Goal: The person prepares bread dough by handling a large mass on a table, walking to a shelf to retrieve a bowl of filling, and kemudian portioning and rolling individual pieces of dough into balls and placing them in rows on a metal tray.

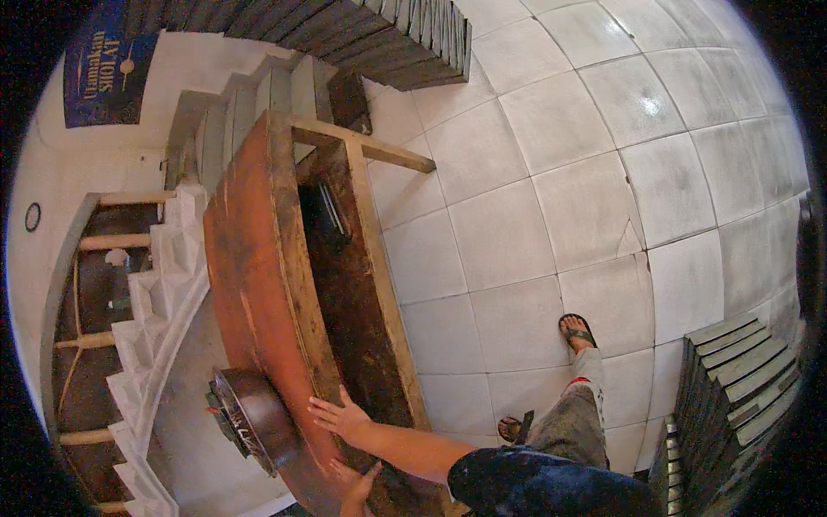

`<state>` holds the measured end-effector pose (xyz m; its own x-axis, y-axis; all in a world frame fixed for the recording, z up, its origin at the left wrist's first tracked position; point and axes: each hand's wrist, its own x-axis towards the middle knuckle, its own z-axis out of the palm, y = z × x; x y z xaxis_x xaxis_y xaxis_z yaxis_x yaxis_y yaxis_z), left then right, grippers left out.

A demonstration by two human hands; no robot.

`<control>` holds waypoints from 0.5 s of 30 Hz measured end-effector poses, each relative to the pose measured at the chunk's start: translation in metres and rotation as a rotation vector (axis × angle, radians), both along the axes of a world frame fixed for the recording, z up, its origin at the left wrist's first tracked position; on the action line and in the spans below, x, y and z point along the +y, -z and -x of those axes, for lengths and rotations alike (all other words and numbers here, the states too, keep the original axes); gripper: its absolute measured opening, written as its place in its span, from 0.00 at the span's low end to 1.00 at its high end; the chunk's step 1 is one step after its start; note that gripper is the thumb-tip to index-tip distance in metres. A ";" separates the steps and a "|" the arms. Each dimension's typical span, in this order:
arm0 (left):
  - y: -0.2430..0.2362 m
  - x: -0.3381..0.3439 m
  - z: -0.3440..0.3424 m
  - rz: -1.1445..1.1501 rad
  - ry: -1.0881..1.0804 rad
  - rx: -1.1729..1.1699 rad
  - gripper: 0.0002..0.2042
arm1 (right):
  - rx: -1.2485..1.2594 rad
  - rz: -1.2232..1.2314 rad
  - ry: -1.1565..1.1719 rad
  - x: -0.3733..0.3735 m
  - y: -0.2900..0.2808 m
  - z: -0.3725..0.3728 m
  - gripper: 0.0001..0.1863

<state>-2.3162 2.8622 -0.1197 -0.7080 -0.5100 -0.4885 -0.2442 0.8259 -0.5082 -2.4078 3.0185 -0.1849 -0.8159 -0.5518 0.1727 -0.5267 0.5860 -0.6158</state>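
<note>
A wooden table (250,241) with a worn orange-brown top stands in front of me. My right hand (346,422) lies on its edge, fingers spread, holding nothing. Lower down, my left hand (355,484) touches the same top with its fingers apart; its forearm leaves the picture at the lower edge. A dark brown round basin-like thing (258,409) stands by the far side of the tabletop, beyond my hands. What lies in it is hard to make out. Under the top, an open shelf holds a few thin dark flat pieces (332,211).
Long rows of dark grey slabs (388,43) stand at the top, and stacked slabs (741,370) at the lower right. Pale floor tiles (508,233) spread right of the table, where my sandalled feet (575,332) stand. White zigzag stairs (142,345) rise on the left.
</note>
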 end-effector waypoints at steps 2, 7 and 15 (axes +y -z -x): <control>0.004 0.005 0.001 0.031 0.066 0.070 0.62 | 0.049 0.031 0.056 -0.001 0.004 -0.002 0.35; 0.021 -0.014 -0.013 -0.183 0.163 0.432 0.63 | 0.145 0.036 0.096 0.007 0.006 -0.003 0.37; 0.015 -0.015 -0.016 -0.240 -0.043 0.472 0.60 | 0.219 -0.085 0.075 -0.011 -0.004 -0.002 0.40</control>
